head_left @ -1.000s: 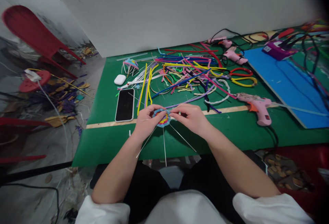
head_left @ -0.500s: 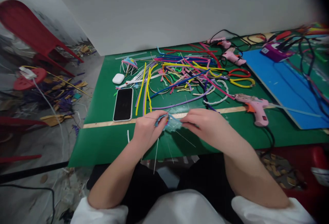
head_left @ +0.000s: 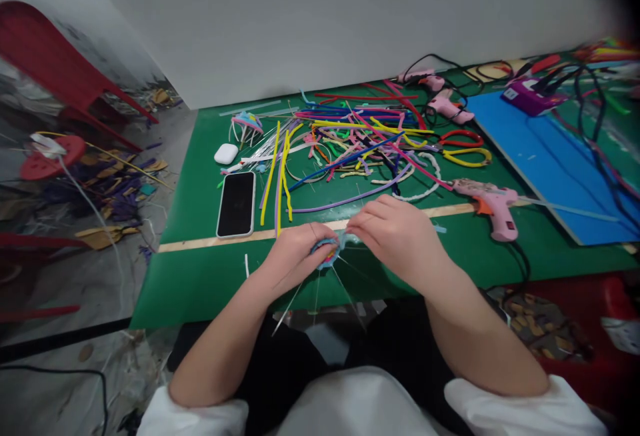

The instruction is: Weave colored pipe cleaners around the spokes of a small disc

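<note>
Disc (head_left: 331,260) kinda blocked by me lol
My left hand (head_left: 300,253) covers part of it, thin rods (head_left: 349,299) blur out, red chair (head_left: 53,56) cropped at left edge.

The left forearm (head_left: 225,336) and right forearm (head_left: 480,329) extend forward from bent, widely spaced elbows and converge ahead of the torso. The left grip (head_left: 297,256) is turned inward, its thumb and curled fingers closed in a pinch, tips directed right. The right grip (head_left: 397,233) is positioned slightly farther forward, back of the hand uppermost, fingers flexed and tips pinched together just beside the left fingertips.
</note>
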The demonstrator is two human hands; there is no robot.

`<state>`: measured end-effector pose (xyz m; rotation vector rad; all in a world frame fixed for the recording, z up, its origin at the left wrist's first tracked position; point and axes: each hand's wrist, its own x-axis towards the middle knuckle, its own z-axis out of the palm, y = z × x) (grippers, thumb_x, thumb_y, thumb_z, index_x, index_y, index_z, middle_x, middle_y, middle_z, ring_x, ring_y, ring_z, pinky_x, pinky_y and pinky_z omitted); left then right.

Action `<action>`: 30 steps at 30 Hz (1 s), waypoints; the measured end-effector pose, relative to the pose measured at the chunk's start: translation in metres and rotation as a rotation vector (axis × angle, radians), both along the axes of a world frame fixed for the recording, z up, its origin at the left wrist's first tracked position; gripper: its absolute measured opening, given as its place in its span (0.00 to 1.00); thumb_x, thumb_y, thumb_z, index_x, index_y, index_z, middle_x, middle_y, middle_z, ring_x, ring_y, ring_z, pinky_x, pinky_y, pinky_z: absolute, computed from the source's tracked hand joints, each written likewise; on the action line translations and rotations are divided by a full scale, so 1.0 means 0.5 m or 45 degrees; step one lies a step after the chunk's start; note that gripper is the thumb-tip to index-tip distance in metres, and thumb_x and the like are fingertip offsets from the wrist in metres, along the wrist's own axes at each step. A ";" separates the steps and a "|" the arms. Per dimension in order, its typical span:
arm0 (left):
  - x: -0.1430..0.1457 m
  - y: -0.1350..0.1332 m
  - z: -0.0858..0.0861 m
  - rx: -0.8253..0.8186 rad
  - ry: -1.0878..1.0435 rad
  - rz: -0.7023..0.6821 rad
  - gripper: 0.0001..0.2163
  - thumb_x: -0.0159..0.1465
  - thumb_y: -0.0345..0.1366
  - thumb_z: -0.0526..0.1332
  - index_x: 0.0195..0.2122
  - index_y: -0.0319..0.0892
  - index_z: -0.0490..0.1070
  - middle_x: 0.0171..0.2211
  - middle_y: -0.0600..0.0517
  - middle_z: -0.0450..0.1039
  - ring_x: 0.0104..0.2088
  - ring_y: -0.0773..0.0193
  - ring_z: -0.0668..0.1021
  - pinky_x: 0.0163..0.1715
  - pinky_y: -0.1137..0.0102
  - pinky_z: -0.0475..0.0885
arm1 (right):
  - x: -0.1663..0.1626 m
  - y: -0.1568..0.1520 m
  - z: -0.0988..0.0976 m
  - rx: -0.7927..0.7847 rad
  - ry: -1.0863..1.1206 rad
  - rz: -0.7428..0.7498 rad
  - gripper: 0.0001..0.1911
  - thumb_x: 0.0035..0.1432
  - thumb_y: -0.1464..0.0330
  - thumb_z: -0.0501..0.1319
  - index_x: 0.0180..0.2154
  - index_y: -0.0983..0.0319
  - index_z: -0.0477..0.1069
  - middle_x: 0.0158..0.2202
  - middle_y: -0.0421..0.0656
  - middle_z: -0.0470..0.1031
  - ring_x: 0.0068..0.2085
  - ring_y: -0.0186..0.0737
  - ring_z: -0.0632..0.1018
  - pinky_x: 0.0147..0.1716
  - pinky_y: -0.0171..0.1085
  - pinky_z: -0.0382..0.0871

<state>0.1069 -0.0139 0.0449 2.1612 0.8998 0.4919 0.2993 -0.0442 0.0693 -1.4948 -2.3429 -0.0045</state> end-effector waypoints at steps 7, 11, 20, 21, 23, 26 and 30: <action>-0.007 -0.003 0.023 -0.516 -0.199 -0.161 0.05 0.58 0.34 0.59 0.32 0.40 0.73 0.30 0.51 0.73 0.31 0.68 0.75 0.31 0.74 0.70 | 0.052 0.029 -0.003 -0.732 0.575 0.361 0.07 0.56 0.67 0.59 0.30 0.62 0.74 0.30 0.40 0.75 0.31 0.32 0.74 0.31 0.30 0.63; -0.014 -0.003 0.019 -0.778 -0.466 0.160 0.07 0.55 0.37 0.62 0.32 0.39 0.71 0.31 0.49 0.73 0.30 0.65 0.77 0.28 0.72 0.73 | 0.042 0.042 -0.015 -0.750 0.779 0.324 0.07 0.55 0.67 0.60 0.28 0.63 0.74 0.28 0.40 0.75 0.31 0.33 0.74 0.32 0.30 0.65; -0.006 0.015 0.001 -0.781 -0.807 0.574 0.08 0.51 0.36 0.66 0.30 0.40 0.70 0.26 0.54 0.72 0.26 0.69 0.77 0.27 0.74 0.73 | -0.001 0.047 -0.045 -0.200 0.867 0.297 0.12 0.56 0.68 0.59 0.43 0.60 0.72 0.43 0.44 0.75 0.46 0.40 0.74 0.46 0.39 0.67; -0.005 0.016 -0.001 -0.750 -0.803 0.595 0.08 0.51 0.36 0.66 0.29 0.40 0.71 0.26 0.55 0.72 0.26 0.70 0.76 0.27 0.76 0.72 | -0.008 0.046 -0.049 -0.152 0.885 0.321 0.14 0.56 0.68 0.60 0.45 0.60 0.71 0.45 0.45 0.74 0.48 0.40 0.73 0.48 0.40 0.66; -0.005 0.017 -0.004 -0.709 -0.786 0.605 0.07 0.51 0.36 0.66 0.29 0.40 0.72 0.26 0.55 0.72 0.25 0.72 0.75 0.27 0.78 0.71 | -0.023 0.043 -0.057 -0.085 0.937 0.346 0.13 0.56 0.68 0.60 0.45 0.60 0.71 0.43 0.45 0.75 0.47 0.39 0.73 0.47 0.39 0.68; -0.004 0.016 -0.007 -0.677 -0.761 0.575 0.07 0.52 0.36 0.66 0.29 0.41 0.72 0.27 0.55 0.72 0.26 0.73 0.74 0.26 0.79 0.70 | -0.041 0.040 -0.069 0.025 1.020 0.299 0.07 0.55 0.69 0.61 0.38 0.60 0.73 0.36 0.43 0.77 0.41 0.38 0.76 0.42 0.37 0.70; -0.002 0.011 -0.004 -0.509 -0.683 0.602 0.06 0.53 0.37 0.65 0.29 0.40 0.72 0.27 0.54 0.72 0.27 0.71 0.74 0.28 0.77 0.71 | -0.057 0.036 -0.077 0.076 1.093 0.179 0.02 0.54 0.69 0.62 0.31 0.60 0.74 0.30 0.41 0.78 0.33 0.35 0.77 0.34 0.35 0.71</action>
